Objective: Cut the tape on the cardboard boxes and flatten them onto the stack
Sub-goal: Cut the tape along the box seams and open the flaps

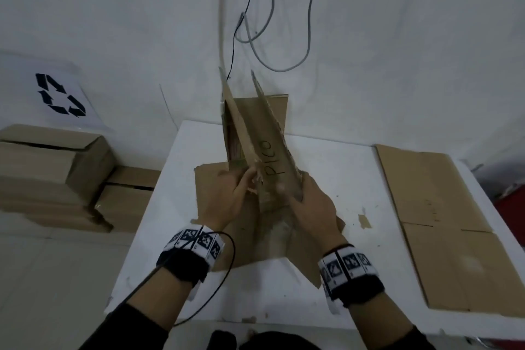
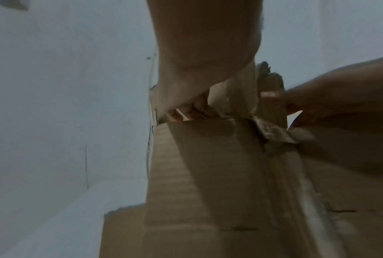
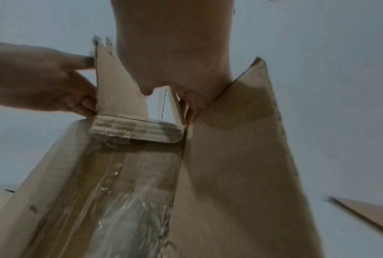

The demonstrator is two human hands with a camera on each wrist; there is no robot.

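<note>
Cardboard box (image 1: 255,150), half collapsed at frame centre on the bench (image 1: 335,167): my left hand (image 1: 227,196) and right hand (image 1: 309,207) each gripped a panel.

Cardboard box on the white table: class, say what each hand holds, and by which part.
Both hands grip the same cardboard box: the left hand its left side panel, the right hand its right panel marked "PICO", both near the lower end.

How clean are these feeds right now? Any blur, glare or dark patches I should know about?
Head view: evenly lit, edges bowed by the wide lens, fingers of the left hand smeared by motion. Left wrist view: dim and soft, the box in shadow. Right wrist view: glare on the clear tape, lower frame blurred.
</note>
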